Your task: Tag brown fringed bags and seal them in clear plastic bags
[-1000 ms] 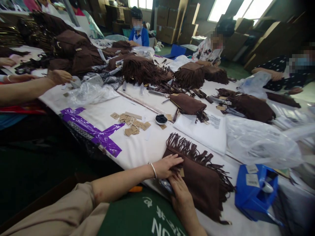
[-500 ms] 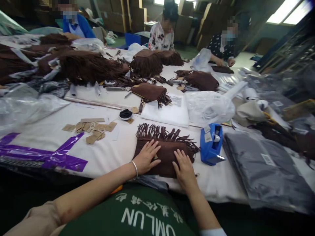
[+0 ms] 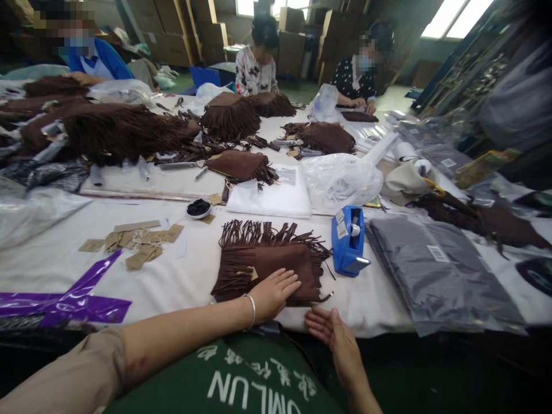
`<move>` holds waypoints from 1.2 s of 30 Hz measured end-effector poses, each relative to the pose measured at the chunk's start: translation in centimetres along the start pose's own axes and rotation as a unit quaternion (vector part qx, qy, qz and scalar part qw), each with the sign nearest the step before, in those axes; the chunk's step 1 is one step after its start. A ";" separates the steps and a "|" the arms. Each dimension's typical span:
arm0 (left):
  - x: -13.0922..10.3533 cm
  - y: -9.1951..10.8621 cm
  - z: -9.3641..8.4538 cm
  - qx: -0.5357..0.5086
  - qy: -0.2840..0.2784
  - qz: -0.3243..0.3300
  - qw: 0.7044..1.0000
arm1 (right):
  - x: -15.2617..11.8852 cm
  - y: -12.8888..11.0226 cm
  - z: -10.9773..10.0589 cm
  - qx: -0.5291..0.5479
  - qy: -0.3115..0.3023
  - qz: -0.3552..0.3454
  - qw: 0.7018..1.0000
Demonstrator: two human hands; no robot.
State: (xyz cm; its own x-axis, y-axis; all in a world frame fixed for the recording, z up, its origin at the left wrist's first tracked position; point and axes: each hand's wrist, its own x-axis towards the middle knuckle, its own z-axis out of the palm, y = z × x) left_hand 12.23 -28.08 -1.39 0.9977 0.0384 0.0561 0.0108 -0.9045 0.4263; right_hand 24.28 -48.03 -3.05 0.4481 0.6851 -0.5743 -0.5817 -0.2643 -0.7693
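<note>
A dark brown fringed bag (image 3: 288, 261) lies flat in front of me on the white-covered table, its fringe spread along the far edge and both sides. Across its near part rests my left hand (image 3: 271, 293), palm down with fingers stretched out. My right hand (image 3: 332, 333) is off the bag, by the table's near edge, empty and turned sideways with its fingers extended. A small tan tag (image 3: 254, 273) shows on the bag's left part. Just right of the bag stands a blue tape dispenser (image 3: 347, 244).
Tan paper tags (image 3: 144, 247) and a small bowl of black strings (image 3: 199, 209) lie to the left. Grey packaged goods (image 3: 431, 261) lie right. Beyond are white sheets (image 3: 276, 198), a clear plastic bag (image 3: 345, 181) and piled fringed bags (image 3: 129, 129). Several co-workers sit at the far side.
My right hand has come off the bag and moved back to the table edge. The left hand has slid nearer and right on the bag. The whole view has shifted rightward.
</note>
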 end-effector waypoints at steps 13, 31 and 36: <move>-1.9 0.4 -1.4 -0.083 0.037 -0.006 0.996 | 9.0 -5.5 5.4 0.184 -0.131 -0.091 0.970; -15.0 -8.3 -7.9 -0.448 0.390 -0.460 0.660 | 5.3 -5.4 6.8 -0.409 -0.134 -0.360 0.827; -14.5 -11.1 -8.8 -0.637 0.268 -0.475 0.545 | 7.2 -7.7 2.8 -0.105 0.064 -0.188 0.974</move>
State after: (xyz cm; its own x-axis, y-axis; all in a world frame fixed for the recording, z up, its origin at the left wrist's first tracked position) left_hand -2.94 -14.86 1.03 0.4169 0.6588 -0.6262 0.1094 0.6476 0.7541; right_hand 30.09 -39.18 -0.54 0.6914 0.6737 -0.2609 -0.2149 -0.1530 -0.9646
